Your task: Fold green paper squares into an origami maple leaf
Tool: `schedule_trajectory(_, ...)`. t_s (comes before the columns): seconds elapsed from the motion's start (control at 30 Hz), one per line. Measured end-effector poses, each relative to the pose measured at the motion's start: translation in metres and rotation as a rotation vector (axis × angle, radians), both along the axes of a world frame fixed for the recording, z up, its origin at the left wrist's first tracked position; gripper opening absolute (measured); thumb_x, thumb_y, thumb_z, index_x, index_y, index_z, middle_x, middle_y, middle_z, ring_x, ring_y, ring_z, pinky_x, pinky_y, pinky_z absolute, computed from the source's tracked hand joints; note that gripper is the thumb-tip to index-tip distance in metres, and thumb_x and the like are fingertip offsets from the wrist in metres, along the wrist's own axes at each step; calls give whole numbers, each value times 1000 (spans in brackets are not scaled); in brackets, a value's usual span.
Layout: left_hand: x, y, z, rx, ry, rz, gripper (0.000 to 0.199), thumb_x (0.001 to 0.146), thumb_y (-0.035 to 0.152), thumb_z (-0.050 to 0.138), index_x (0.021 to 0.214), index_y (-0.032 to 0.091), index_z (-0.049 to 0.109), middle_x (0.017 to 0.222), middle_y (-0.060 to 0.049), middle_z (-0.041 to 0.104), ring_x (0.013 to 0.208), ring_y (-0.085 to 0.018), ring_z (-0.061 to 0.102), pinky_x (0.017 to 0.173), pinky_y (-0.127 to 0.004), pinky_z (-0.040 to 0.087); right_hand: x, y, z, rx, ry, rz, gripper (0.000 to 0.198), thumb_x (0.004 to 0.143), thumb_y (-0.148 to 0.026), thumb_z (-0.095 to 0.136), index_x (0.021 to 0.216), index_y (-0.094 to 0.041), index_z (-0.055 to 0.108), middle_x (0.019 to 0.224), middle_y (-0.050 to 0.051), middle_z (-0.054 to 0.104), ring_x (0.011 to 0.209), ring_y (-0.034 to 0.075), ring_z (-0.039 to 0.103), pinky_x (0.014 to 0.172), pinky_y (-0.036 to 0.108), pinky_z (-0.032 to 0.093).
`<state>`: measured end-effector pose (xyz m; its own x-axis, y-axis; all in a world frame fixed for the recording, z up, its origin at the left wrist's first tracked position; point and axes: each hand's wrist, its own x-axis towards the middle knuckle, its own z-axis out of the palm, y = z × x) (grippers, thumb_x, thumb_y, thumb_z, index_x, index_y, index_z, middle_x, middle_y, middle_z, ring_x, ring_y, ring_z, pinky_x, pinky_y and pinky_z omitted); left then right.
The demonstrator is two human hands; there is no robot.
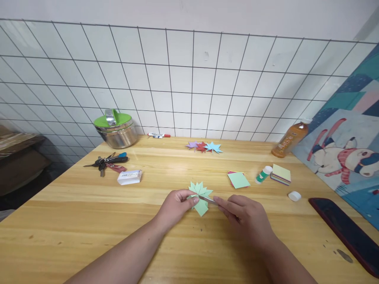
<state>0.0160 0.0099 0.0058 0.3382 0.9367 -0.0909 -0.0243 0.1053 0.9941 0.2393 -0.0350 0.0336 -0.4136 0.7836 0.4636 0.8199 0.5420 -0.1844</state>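
Observation:
A light green folded paper leaf (202,207) with a fan of pointed tips lies on the table in front of me. My left hand (177,204) pinches its left side between thumb and fingers. From the right, my right hand (244,215) grips a thin grey metal blade (208,200). The blade lies across the middle of the leaf, its tip close to my left thumb. My right fingers hide its handle, so I cannot tell whether it is a knife or scissors.
Purple, red and blue paper leaves (213,147) lie near the wall. To the right are paper squares (238,180), a glue stick (263,174), its cap (294,196), a paper stack (280,174), a bottle (290,140) and a phone (346,234). Keys (108,161), a white box (129,177), a steel pot (120,134) and a marker (159,135) stand left.

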Motion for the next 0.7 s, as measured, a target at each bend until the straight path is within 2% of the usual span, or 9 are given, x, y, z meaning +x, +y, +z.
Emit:
schedule_trajectory(0.17, 0, -2, 4, 14, 8, -23, 28, 70, 38, 67, 87, 16, 72, 75, -4, 70, 73, -17, 60, 70, -25, 43, 0, 0, -1, -6, -22, -24, 28, 89, -28, 48, 113, -33, 61, 67, -1, 61, 60, 9, 53, 55, 20, 33)
schedule_trajectory(0.3, 0, -4, 8, 38, 49, -21, 27, 71, 40, 66, 79, 15, 72, 67, -2, 68, 65, -15, 57, 65, -24, 42, -1, 0, -1, -37, -50, -12, 27, 89, -29, 47, 112, -33, 62, 67, 0, 61, 61, 9, 54, 56, 21, 33)
schedule_trajectory(0.53, 1, -4, 4, 63, 77, -101, 32, 73, 42, 63, 86, 14, 72, 86, -7, 72, 83, -23, 62, 76, -30, 45, -10, -1, -3, -53, -51, -29, 29, 90, -31, 46, 115, -34, 59, 67, 0, 61, 61, 10, 54, 55, 22, 31)
schedule_trajectory(0.7, 0, -3, 0, 73, 58, -119, 34, 70, 45, 65, 82, 14, 72, 80, -4, 71, 80, -23, 62, 73, -28, 46, -20, -4, -7, -66, -26, -48, 30, 91, -29, 44, 117, -32, 57, 71, 0, 61, 65, 13, 55, 57, 23, 33)
